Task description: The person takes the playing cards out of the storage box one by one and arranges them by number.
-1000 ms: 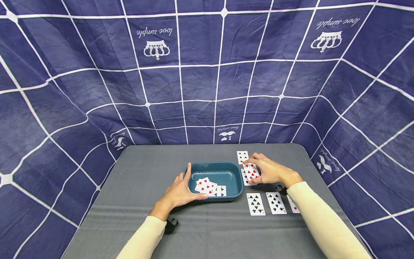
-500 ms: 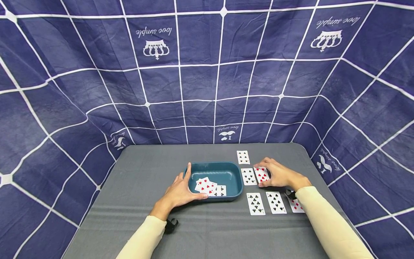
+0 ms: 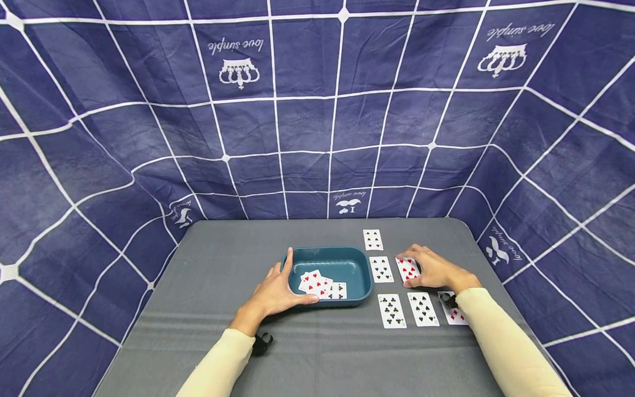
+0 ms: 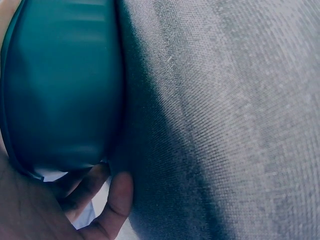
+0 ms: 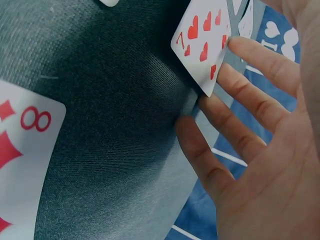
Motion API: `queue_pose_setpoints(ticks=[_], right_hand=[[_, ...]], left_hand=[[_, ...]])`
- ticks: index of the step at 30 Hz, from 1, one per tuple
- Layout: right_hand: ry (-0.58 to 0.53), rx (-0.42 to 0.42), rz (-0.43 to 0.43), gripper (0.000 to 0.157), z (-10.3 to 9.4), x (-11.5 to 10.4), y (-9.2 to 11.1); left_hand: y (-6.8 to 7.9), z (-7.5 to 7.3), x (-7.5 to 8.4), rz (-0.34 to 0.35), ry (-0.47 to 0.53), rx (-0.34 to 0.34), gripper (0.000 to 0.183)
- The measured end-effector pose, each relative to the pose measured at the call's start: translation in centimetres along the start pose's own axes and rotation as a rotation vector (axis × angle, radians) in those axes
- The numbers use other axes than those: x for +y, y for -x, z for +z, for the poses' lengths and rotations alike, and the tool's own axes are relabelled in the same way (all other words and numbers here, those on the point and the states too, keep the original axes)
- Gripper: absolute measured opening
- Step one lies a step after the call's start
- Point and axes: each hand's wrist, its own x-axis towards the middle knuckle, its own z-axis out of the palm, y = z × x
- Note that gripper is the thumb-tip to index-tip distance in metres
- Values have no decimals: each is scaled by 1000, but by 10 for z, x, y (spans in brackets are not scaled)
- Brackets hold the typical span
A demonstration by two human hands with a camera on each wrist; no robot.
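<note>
In the head view my left hand (image 3: 278,291) grips the left end of a teal plastic tray (image 3: 329,252), with the thumb on its near rim. Its curled fingers show beside the tray's wall (image 4: 65,90) in the left wrist view. Several overlapping playing cards (image 3: 314,283), red and black, lie inside the tray. My right hand (image 3: 434,269) holds a seven of hearts (image 3: 407,268) by its edges, just right of a spade card (image 3: 381,269). The right wrist view shows this seven of hearts (image 5: 202,42) tilted at the fingertips.
A spade card (image 3: 373,240) lies farther back. In front lie a club card (image 3: 392,311), a spade card (image 3: 423,309) and an eight of diamonds (image 3: 453,313), partly covered by the right wrist strap. Blue cloth (image 3: 307,127) walls the grey table (image 3: 238,248).
My right hand has carried the seven of hearts rightward, off the spade card it overlapped, to a spot with a gap between them. The left hand and tray have stayed put.
</note>
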Motion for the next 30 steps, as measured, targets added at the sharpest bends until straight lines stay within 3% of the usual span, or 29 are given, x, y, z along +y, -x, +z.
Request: queue_pose_setpoints(ticks=[11,30], right_hand=[[7,19,8,80,-1,-7,1],[58,59,28,83,0,-14,2]], left_hand=[[3,1,-1,26,-7,29,164],[3,0,1,-3,-8,4,160]])
